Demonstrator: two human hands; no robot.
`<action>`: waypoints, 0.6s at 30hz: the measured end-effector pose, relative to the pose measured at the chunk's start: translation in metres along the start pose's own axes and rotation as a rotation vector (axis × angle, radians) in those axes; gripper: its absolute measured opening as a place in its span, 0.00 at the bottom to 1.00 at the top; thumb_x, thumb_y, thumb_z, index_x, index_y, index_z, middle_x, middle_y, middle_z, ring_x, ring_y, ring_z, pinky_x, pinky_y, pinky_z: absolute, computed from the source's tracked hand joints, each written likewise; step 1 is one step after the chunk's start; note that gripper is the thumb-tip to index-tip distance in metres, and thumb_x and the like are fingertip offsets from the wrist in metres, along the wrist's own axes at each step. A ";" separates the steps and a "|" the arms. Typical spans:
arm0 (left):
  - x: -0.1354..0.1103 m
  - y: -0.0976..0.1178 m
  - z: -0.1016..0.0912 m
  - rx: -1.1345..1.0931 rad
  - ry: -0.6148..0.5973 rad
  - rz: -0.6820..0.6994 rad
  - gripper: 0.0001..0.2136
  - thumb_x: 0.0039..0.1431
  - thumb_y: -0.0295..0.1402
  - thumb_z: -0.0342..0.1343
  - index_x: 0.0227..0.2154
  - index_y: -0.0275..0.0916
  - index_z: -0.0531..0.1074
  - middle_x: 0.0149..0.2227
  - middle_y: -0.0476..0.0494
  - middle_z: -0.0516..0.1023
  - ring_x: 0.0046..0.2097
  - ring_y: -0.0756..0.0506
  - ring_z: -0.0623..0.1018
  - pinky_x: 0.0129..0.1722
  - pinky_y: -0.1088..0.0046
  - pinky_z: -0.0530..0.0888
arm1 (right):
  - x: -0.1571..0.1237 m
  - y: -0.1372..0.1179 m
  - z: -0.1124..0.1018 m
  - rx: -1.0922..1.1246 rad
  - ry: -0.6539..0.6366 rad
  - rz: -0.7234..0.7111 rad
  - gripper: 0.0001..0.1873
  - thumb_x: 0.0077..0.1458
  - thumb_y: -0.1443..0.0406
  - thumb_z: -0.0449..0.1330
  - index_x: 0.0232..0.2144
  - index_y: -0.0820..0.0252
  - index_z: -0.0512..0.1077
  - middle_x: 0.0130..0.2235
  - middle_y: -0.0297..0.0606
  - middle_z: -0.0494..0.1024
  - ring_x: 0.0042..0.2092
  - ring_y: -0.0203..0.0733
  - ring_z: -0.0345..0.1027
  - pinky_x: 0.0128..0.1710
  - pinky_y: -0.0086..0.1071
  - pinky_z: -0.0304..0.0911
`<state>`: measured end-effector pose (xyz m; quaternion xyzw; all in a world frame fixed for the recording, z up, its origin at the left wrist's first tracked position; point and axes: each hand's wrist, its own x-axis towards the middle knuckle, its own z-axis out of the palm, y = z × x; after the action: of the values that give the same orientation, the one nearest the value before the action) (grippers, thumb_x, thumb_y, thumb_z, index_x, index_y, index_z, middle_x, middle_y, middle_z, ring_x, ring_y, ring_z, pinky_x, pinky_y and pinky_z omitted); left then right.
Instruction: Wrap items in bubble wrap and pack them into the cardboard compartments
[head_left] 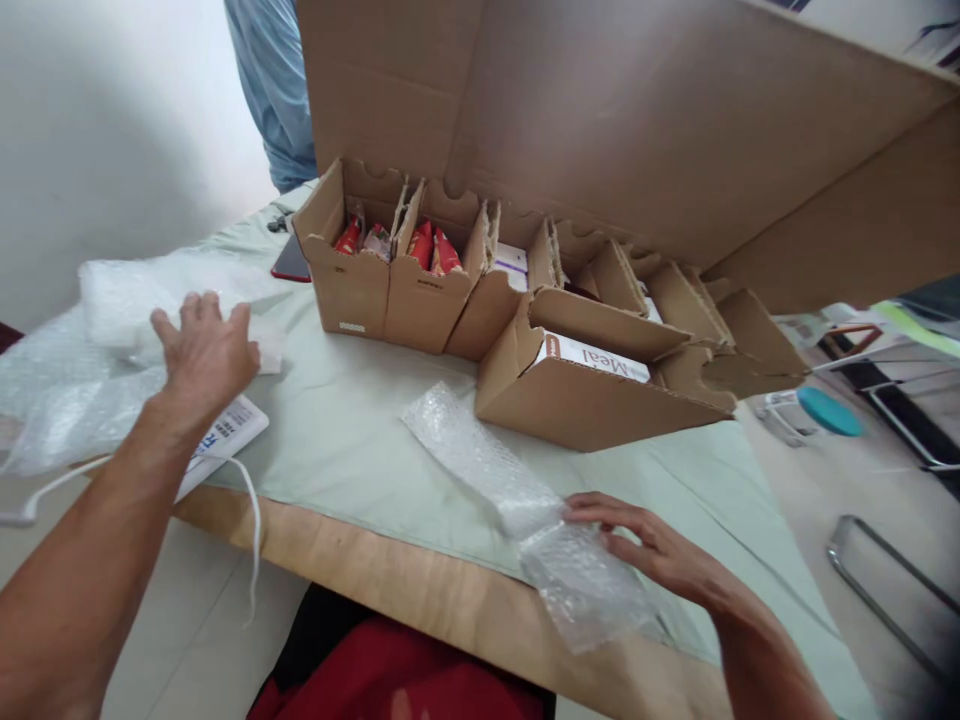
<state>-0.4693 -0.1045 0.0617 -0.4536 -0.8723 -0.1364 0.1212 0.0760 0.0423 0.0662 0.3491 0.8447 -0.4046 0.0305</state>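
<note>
My left hand (202,350) lies palm down, fingers spread, on a heap of bubble wrap (82,360) at the table's left end, beside a small white device with a cord (229,430). My right hand (652,545) rests with fingers stretched out on the near end of a long strip of bubble wrap (487,465) that hangs over the table's front edge. Behind the strip stands an open cardboard box (585,400) with a white packet marked "Meal" (592,358) inside.
A row of small open cardboard boxes (405,290) holds red packets, with a large cardboard flap (600,120) above. A pale green cloth (352,420) covers the wooden table. A person in blue (274,90) stands behind. Metal racks (892,410) lie at right.
</note>
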 end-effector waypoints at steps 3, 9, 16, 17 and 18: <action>-0.040 0.045 -0.007 -0.170 0.106 0.137 0.21 0.65 0.29 0.50 0.60 0.32 0.67 0.68 0.28 0.63 0.72 0.26 0.57 0.65 0.31 0.57 | -0.014 0.014 -0.013 -0.158 0.243 0.107 0.23 0.60 0.45 0.57 0.48 0.45 0.82 0.59 0.51 0.77 0.58 0.61 0.75 0.40 0.47 0.78; -0.155 0.132 0.011 -0.586 -0.044 0.450 0.17 0.66 0.31 0.52 0.55 0.43 0.74 0.65 0.34 0.69 0.69 0.33 0.66 0.66 0.47 0.66 | -0.013 -0.030 0.019 -0.292 0.403 -0.057 0.15 0.64 0.55 0.58 0.45 0.48 0.82 0.51 0.47 0.83 0.53 0.56 0.78 0.51 0.53 0.73; -0.174 0.153 0.041 -0.613 -0.071 0.412 0.17 0.67 0.35 0.51 0.55 0.39 0.73 0.60 0.31 0.73 0.63 0.32 0.72 0.61 0.48 0.72 | -0.013 -0.035 0.095 -0.379 0.370 -0.075 0.19 0.59 0.62 0.65 0.53 0.57 0.78 0.60 0.51 0.77 0.58 0.62 0.73 0.53 0.57 0.69; -0.170 0.156 0.042 -0.585 -0.081 0.455 0.17 0.66 0.35 0.51 0.54 0.38 0.74 0.60 0.29 0.73 0.64 0.31 0.71 0.61 0.46 0.71 | -0.013 -0.029 0.100 -0.352 0.418 -0.061 0.15 0.61 0.64 0.63 0.50 0.56 0.80 0.58 0.50 0.79 0.57 0.60 0.74 0.53 0.56 0.69; -0.166 0.159 0.042 -0.558 -0.096 0.503 0.17 0.66 0.34 0.51 0.54 0.37 0.74 0.61 0.28 0.72 0.65 0.30 0.70 0.62 0.45 0.70 | -0.013 -0.023 0.103 -0.308 0.464 -0.059 0.13 0.63 0.66 0.60 0.47 0.56 0.81 0.56 0.49 0.80 0.56 0.58 0.75 0.53 0.55 0.70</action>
<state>-0.2497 -0.1281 -0.0124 -0.6750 -0.6676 -0.3135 -0.0186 0.0476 -0.0473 0.0170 0.3988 0.8904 -0.1814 -0.1232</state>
